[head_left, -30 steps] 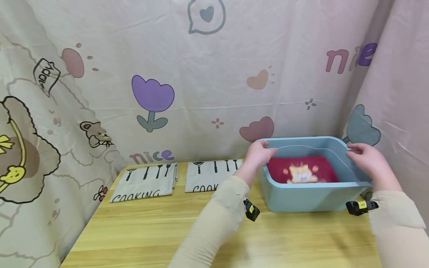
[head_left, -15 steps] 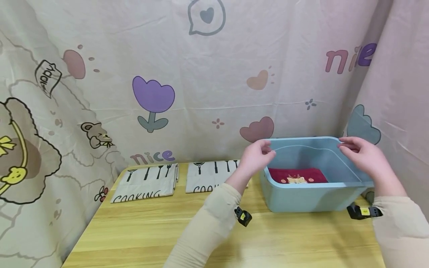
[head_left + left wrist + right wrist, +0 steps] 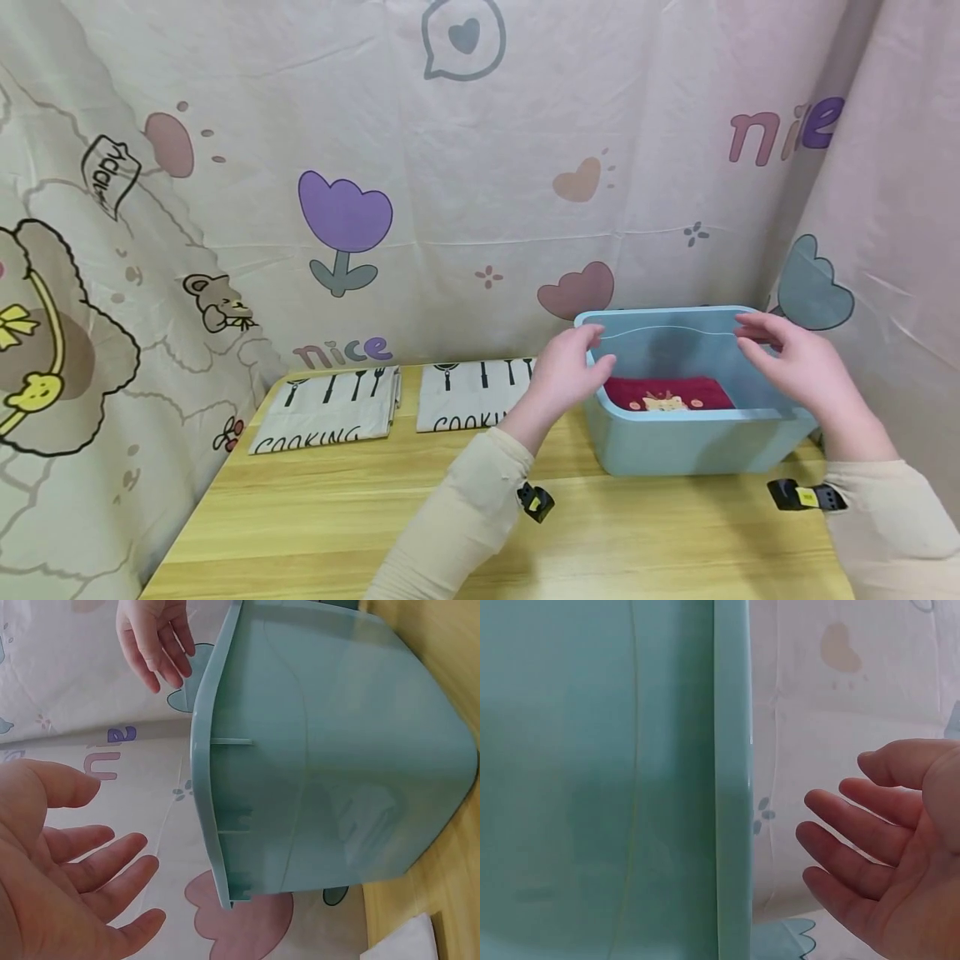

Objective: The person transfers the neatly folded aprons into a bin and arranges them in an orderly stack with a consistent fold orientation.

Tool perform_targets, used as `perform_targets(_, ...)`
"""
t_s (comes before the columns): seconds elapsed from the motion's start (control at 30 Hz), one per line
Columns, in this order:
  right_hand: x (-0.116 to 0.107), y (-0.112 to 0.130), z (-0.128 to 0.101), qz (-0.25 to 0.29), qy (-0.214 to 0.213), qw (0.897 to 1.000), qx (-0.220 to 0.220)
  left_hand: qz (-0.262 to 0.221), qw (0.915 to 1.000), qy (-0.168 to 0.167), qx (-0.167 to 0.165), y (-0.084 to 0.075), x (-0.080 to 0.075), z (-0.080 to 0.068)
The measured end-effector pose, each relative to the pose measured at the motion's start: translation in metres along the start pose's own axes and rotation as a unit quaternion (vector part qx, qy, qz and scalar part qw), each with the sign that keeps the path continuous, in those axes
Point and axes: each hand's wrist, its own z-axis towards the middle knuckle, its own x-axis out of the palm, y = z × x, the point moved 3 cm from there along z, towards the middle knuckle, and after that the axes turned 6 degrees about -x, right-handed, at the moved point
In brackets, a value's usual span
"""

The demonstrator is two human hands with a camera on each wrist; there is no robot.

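Note:
A folded red cloth [image 3: 703,393] with a cartoon cat print lies inside the light blue plastic bin [image 3: 697,446] at the right of the table; the bin's front wall hides its near part. Over the bin's left rim is my left hand [image 3: 562,371], holding nothing, fingers spread and relaxed. My right hand [image 3: 802,367] hovers above the right side of the bin, also holding nothing. In the left wrist view the left hand's fingers [image 3: 105,877] are apart from the bin. The right wrist view shows the right hand [image 3: 892,855] above the rim, fingers loosely extended.
Two folded white cloths with COOKING lettering lie at the back of the wooden table [image 3: 322,517]: one at the left [image 3: 326,408], the other in the middle [image 3: 472,396], near the left hand. A printed curtain [image 3: 465,167] hangs close behind.
The red cloth has dropped lower into the bin. Both hands have let go and opened; the left has drawn back slightly leftward, the right has shifted inward over the bin.

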Motion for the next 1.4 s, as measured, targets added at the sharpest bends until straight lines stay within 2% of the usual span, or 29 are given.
perform_targets(0.27,0.003,0.013,-0.005,-0.003,-0.027,0.999,-0.034,0.064,0.9969,-0.03,0.035,0.002,0.0,-0.009)
perform_targets(0.53,0.011,0.026,-0.009,-0.018,-0.038,0.998,-0.049,0.157,0.9823,-0.066,0.078,0.001,0.003,-0.019)
perform_targets(0.8,0.025,0.041,-0.014,-0.023,-0.046,0.995,-0.08,0.169,0.9765,-0.079,0.109,0.013,0.004,-0.029)
perform_targets(1.2,0.049,0.058,-0.022,-0.01,-0.063,0.991,-0.115,0.203,0.9555,-0.135,0.166,0.038,-0.007,-0.048)
perform_targets(1.3,0.055,0.063,-0.022,-0.008,-0.069,0.989,-0.127,0.208,0.9518,-0.144,0.174,0.046,-0.01,-0.053)
perform_targets(1.4,0.061,0.068,-0.022,-0.006,-0.076,0.987,-0.141,0.206,0.9515,-0.149,0.173,0.053,-0.013,-0.058)
